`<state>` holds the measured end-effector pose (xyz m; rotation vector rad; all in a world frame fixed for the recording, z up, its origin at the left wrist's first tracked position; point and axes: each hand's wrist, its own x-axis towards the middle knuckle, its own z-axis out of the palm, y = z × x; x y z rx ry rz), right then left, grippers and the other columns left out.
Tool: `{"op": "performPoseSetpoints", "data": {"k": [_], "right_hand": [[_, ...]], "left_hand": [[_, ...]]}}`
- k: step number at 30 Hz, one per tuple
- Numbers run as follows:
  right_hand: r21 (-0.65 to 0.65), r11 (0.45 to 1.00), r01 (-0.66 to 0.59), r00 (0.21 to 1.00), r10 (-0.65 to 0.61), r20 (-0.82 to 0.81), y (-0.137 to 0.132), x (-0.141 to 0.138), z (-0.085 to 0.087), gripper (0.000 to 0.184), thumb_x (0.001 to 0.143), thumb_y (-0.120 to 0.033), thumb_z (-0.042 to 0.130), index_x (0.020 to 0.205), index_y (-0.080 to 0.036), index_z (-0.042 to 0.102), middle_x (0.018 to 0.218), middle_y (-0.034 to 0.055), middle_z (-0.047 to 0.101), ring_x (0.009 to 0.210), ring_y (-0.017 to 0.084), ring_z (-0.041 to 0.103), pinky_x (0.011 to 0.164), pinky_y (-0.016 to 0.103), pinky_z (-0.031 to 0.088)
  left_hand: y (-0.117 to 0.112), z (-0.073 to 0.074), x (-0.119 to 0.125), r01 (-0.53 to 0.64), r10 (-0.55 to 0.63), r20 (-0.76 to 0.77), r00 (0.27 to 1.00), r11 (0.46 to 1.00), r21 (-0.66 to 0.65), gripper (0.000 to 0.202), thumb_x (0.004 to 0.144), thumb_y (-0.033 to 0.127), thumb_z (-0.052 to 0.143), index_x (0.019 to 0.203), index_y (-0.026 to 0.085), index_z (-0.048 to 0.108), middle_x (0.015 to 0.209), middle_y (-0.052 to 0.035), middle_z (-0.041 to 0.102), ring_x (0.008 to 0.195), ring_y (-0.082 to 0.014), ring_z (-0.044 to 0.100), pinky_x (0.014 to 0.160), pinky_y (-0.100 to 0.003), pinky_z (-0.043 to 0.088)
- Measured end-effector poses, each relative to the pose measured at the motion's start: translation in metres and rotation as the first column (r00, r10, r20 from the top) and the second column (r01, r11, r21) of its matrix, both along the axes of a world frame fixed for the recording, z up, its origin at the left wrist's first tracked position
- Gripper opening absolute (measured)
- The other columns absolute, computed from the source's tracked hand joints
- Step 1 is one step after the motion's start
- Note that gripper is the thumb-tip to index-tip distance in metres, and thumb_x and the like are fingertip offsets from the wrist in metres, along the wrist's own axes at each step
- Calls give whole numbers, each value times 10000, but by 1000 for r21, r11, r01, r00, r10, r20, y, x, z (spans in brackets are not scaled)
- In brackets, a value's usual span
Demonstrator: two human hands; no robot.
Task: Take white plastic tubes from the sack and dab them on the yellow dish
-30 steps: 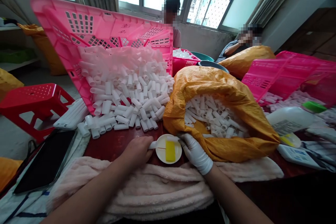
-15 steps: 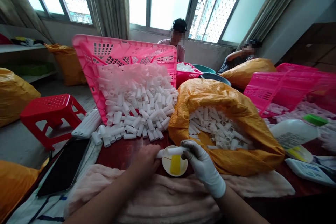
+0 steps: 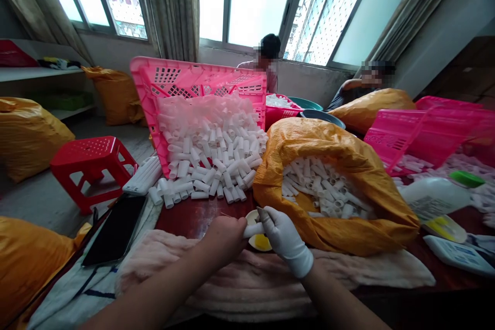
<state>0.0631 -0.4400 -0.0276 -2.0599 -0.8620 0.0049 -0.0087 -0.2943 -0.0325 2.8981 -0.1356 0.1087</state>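
My bare left hand (image 3: 226, 237) is closed round one end of a short white plastic tube (image 3: 252, 230). At the tube's other end are the pinched fingers of my right hand (image 3: 284, 234), in a white glove with grey-stained fingertips. A thin stick-like thing pokes out above my left hand, too fine to name. Right behind the tube, partly covered by it and my hands, sits a small pale dish (image 3: 253, 216) with something yellow in it. A heap of similar tubes (image 3: 216, 160) spills from a tipped pink basket (image 3: 201, 72) onto the dark red table.
An orange woven sack (image 3: 332, 136) holding more tubes lies open at right. Also there are a green-capped bottle (image 3: 433, 191) and a calculator-like device (image 3: 460, 255). A black phone (image 3: 116, 229) and a red stool (image 3: 93, 160) are left; a pink cloth (image 3: 166, 263) lines the front edge.
Both hands have come closer together round the tube, my right hand shifting slightly left, and now cover more of the dish. The whole view has swung a little to the left.
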Motion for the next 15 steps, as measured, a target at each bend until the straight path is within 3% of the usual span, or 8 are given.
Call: {"op": "performPoseSetpoints", "data": {"k": [4, 8, 10, 13, 15], "right_hand": [[-1, 992, -128, 976, 126, 178, -5, -15, -7, 390, 916, -399, 310, 657, -196, 519, 585, 14, 553, 526, 122, 502, 505, 237, 395], [-65, 968, -244, 908, 251, 335, -14, -26, 2, 419, 921, -355, 277, 617, -202, 522, 530, 19, 536, 488, 129, 494, 499, 254, 388], [-99, 965, -242, 886, 261, 383, -28, -30, 10, 394, 910, -359, 307, 644, -213, 558, 562, 30, 576, 516, 146, 534, 520, 265, 415], [-115, 991, -71, 946, 103, 307, -76, -35, 10, 265, 853, -397, 416, 770, -259, 626, 716, 56, 664, 633, 192, 621, 576, 288, 490], [-85, 974, 208, 964, -190, 187, -125, -39, -3, 228, 793, -445, 468, 876, -319, 640, 815, 65, 688, 728, 233, 655, 636, 320, 537]], "left_hand": [[2, 6, -8, 98, -128, -118, 985, 966, -238, 213, 759, 377, 512, 796, 193, 612, 768, -38, 667, 693, -191, 613, 605, -256, 417], [-7, 6, -15, 141, -324, -274, 905, 838, -527, 237, 755, 380, 520, 812, 179, 630, 756, -2, 659, 697, -152, 591, 587, -207, 414], [-15, 11, -18, 167, -405, -299, 864, 791, -588, 277, 769, 418, 503, 840, 183, 632, 771, 5, 654, 711, -144, 587, 591, -194, 418], [-17, 24, -20, 259, -404, -222, 887, 835, -485, 354, 731, 454, 561, 1006, 234, 600, 891, -5, 656, 784, -168, 592, 657, -222, 439], [-4, 29, -15, 239, -289, -128, 949, 921, -307, 350, 762, 374, 543, 1087, 246, 564, 983, -34, 648, 867, -191, 590, 733, -259, 443]]}}
